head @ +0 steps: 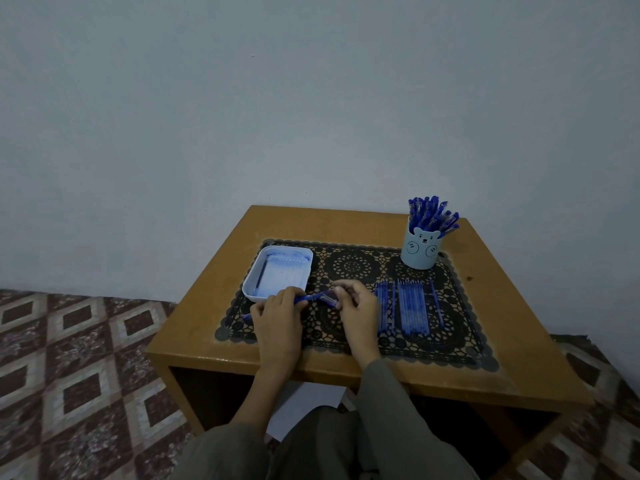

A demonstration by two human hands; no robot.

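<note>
The pen (313,297) is held crosswise over the mat (349,268), near the tray (254,296), clear end pointing right. The left hand (278,315) has its fingers wrapped round the barrel; the right hand (356,311) has its fingers pinching that end.

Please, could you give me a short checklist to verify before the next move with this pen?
1. Grip: left hand grips the blue pen: ok.
2. Other end pinched by right hand: ok.
3. Refill inside the pen: cannot tell.
4. Row of loose refills lying beside the right hand: ok.
5. Nearness of white tray to the left hand: ok.
</note>
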